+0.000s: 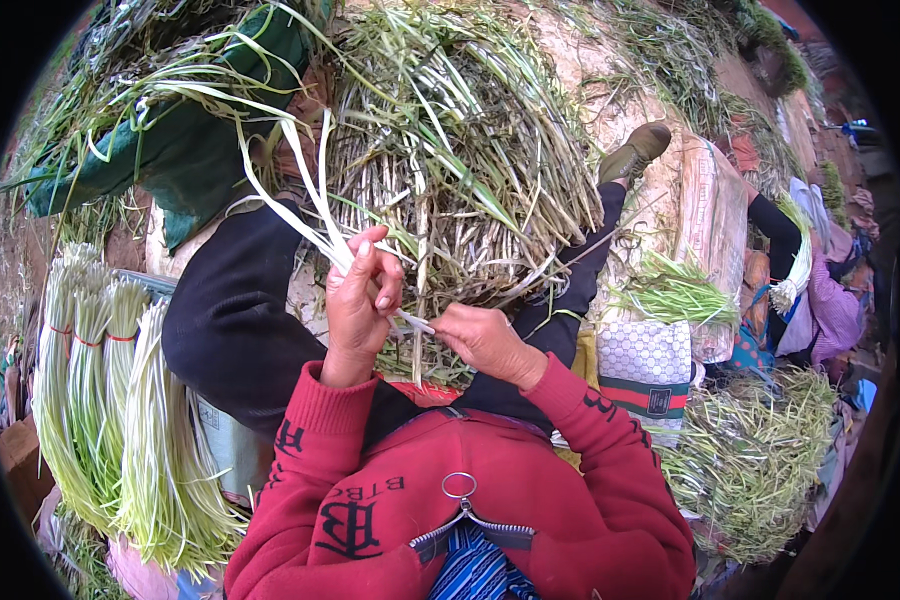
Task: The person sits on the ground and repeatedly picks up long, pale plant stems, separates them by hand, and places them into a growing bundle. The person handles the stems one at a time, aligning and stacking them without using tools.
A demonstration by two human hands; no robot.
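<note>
My left hand (364, 292) is closed around several long white-and-green stalks (289, 214), which look like garlic shoots or chives. Their leafy ends fan out towards the upper left. Just right of it, my right hand (480, 337) pinches the pale lower end of a stalk (414, 322) between thumb and fingers. Beyond both hands, between my legs, lies a large heap of untrimmed stalks (487, 165) with brown, withered outer leaves. At the left stand cleaned bundles of pale stalks (79, 375), some tied with red bands, beside a looser bunch (165, 435).
A green sack (187, 157) with more leaves lies upper left. To the right are a small bunch of green stalks (675, 292), a patterned cloth bag (643, 360) and a pile of discarded leaves (750, 457). Another person's dark sleeve (776, 225) shows at far right, near a white-rooted bundle (795, 262).
</note>
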